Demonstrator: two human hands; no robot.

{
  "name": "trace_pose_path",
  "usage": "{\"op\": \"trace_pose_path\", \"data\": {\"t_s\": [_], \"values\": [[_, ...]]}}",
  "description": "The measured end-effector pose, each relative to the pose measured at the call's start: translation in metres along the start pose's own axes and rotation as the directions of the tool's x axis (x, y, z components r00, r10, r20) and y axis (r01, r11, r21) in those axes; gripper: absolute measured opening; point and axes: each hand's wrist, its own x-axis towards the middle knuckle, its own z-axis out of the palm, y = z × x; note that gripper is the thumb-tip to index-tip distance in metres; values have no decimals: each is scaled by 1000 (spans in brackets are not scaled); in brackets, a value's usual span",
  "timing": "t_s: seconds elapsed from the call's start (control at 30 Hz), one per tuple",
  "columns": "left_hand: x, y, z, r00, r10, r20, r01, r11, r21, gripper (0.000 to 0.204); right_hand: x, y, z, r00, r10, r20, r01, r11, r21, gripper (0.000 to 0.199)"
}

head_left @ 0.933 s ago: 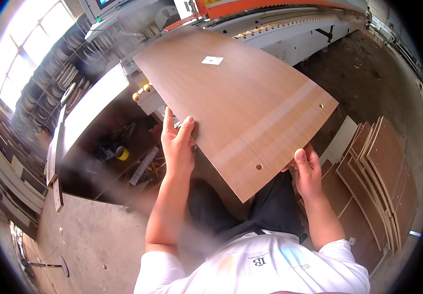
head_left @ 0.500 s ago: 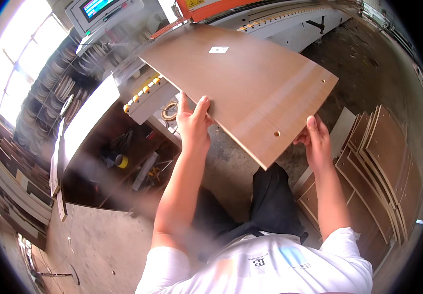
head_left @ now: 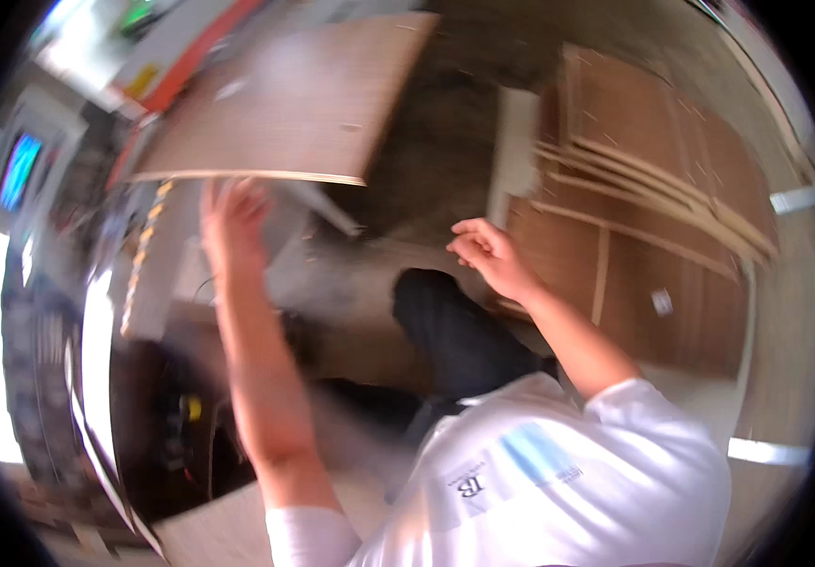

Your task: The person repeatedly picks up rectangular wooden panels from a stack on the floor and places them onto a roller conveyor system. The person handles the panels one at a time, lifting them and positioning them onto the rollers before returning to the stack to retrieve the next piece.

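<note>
A: State the largest items in view.

B: A stack of brown wood-laminate panels (head_left: 653, 189) lies on the floor at the person's right, pale edge strips showing between sheets. Next in size is the flat rectangular brown laminate board (head_left: 284, 104), up ahead and to the left, lying roughly level with its near edge toward the person. Beyond it sits an orange-and-grey machine body (head_left: 190, 57), blurred. A small lit screen (head_left: 18, 170) is at far left.

A: Condition of the hands?

B: The left hand (head_left: 232, 213) is raised just under or at the board's near edge, fingers spread and open. Motion blur prevents confirming contact; I cannot tell whether it grips anything. The right hand (head_left: 485, 253) is well apart from the board, loosely half-curled and holding nothing.

A: Hazards from this state?

B: In my judgement, three. First: the board is controlled by one hand at most, near one end. If it is not fully borne by the machine, it may tip or slide off. Second: fingers directly below the edge could be pinched if the board drops. Third: the floor stack stands near the person's legs (head_left: 454, 331); a step to the right risks a trip or a knocked panel.
</note>
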Motion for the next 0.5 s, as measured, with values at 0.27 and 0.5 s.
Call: {"op": "trace_pose_path", "data": {"t_s": [0.27,0.5], "values": [[-123,-143,-54,891,-438,-123,441,897,-1,52,-210,88,-229,730,-29,-683,-631,357,-689,49],[-258,-360,-237,862,-484,-154,508,817,273,17,-323,88,-357,140,113,-984,-984,128,-125,115]]}}
